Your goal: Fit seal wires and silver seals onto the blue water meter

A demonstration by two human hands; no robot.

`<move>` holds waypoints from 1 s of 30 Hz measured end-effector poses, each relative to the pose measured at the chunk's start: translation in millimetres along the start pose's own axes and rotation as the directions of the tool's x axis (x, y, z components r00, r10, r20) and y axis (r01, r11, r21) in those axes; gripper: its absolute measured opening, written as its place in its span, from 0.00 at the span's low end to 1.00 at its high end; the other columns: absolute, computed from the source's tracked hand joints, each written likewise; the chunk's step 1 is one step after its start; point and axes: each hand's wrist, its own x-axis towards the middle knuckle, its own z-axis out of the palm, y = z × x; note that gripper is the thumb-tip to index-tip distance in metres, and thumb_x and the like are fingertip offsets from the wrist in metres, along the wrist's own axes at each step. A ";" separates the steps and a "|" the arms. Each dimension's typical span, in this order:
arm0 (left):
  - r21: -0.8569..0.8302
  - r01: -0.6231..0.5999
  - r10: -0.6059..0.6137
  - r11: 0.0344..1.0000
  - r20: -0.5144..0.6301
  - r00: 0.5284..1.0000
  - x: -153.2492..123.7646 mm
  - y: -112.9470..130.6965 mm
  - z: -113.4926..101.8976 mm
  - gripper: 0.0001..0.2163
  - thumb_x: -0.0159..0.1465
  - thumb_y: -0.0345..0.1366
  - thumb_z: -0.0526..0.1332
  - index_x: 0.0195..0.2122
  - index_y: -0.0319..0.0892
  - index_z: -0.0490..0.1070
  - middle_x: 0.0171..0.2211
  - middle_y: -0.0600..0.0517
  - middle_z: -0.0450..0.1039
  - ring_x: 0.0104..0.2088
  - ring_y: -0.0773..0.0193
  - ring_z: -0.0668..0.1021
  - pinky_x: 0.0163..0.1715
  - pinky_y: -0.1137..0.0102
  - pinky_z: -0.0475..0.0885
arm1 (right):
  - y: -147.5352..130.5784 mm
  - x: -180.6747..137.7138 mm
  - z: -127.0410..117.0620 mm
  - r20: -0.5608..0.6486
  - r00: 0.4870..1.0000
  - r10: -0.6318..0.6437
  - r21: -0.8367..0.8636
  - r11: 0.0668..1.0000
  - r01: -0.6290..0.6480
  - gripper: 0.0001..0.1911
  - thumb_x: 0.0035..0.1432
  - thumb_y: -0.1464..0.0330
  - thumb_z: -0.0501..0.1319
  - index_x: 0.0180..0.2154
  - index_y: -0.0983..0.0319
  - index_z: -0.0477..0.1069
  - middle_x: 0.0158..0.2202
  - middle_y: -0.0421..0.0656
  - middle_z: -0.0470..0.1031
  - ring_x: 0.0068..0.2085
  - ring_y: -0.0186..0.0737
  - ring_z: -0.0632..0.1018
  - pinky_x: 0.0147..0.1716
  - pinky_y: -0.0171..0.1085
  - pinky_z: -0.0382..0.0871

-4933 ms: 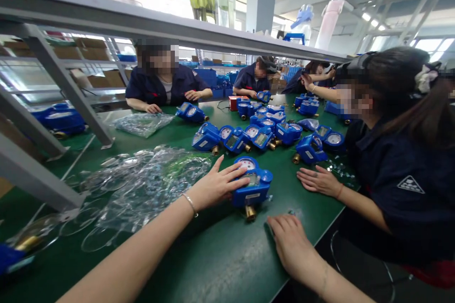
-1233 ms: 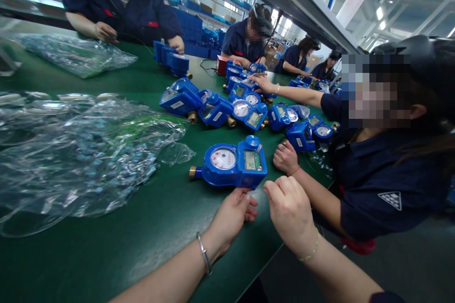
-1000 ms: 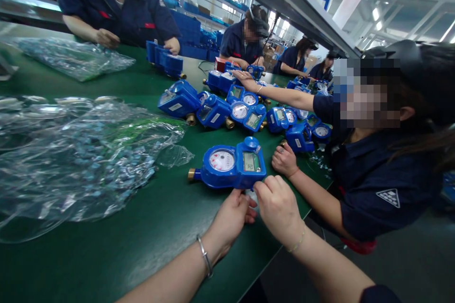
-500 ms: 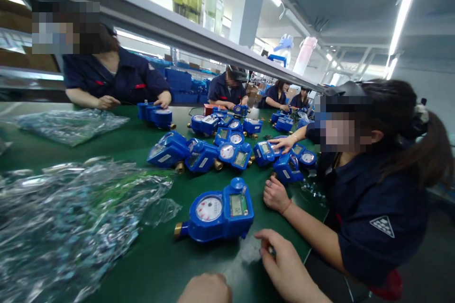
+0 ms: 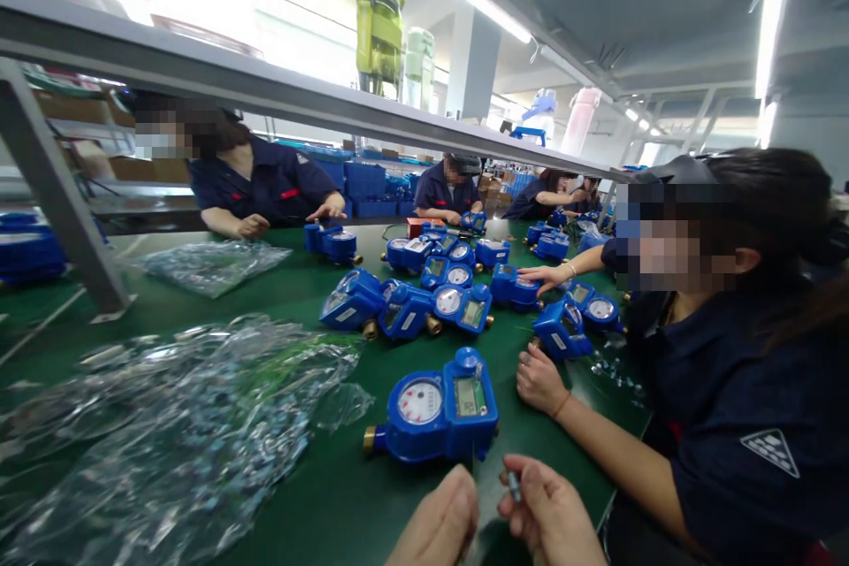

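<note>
A blue water meter (image 5: 431, 420) with a white dial, a small display and a brass end lies face up on the green table in front of me. Close to its near edge is my left hand (image 5: 439, 520), fingers pressed together; what they hold, if anything, is hidden. Beside it, my right hand (image 5: 554, 508) pinches a small grey-blue cylindrical piece (image 5: 514, 486) between thumb and fingers. To the left, a large clear plastic bag (image 5: 199, 442) full of small light-blue and silver pieces spreads over the table.
Several more blue meters (image 5: 404, 309) stand in a cluster beyond. A co-worker (image 5: 722, 354) sits at the right, with one hand (image 5: 544, 380) near mine. Another plastic bag (image 5: 216, 263) lies farther back. A shelf (image 5: 298, 110) with bottles crosses above the table.
My left hand has come up and right, nearer the meter and my right hand. The small piece shows more clearly in my right fingers. The view has shifted left and up.
</note>
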 end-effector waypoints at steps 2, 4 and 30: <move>0.070 0.040 -0.033 0.997 -0.100 0.994 -0.7 1.0 3.7 0.13 0.65 0.45 0.45 0.34 0.42 0.60 0.27 0.54 0.61 0.28 0.66 0.66 0.32 0.71 0.65 | -4.0 -5.9 7.7 -0.021 0.999 0.037 0.106 0.994 -0.035 0.24 0.42 0.54 0.68 0.35 0.67 0.73 0.26 0.44 0.71 0.23 0.34 0.71 0.21 0.32 0.67; 0.148 0.055 -0.036 0.987 -0.131 0.991 0.1 3.3 6.9 0.10 0.65 0.42 0.46 0.36 0.42 0.60 0.29 0.54 0.62 0.30 0.66 0.67 0.32 0.72 0.63 | -8.5 -11.4 11.4 -0.006 0.998 0.062 0.144 0.988 -0.060 0.23 0.42 0.59 0.69 0.38 0.67 0.72 0.27 0.44 0.72 0.27 0.34 0.73 0.27 0.33 0.69; 0.464 0.121 -0.031 0.878 -0.198 0.980 9.4 -9.2 15.6 0.09 0.62 0.39 0.51 0.31 0.43 0.66 0.28 0.53 0.69 0.27 0.65 0.70 0.26 0.72 0.61 | -5.2 -10.1 -3.9 0.057 0.992 0.111 0.175 0.977 -0.120 0.14 0.49 0.66 0.66 0.39 0.63 0.72 0.36 0.43 0.71 0.29 0.29 0.69 0.29 0.29 0.65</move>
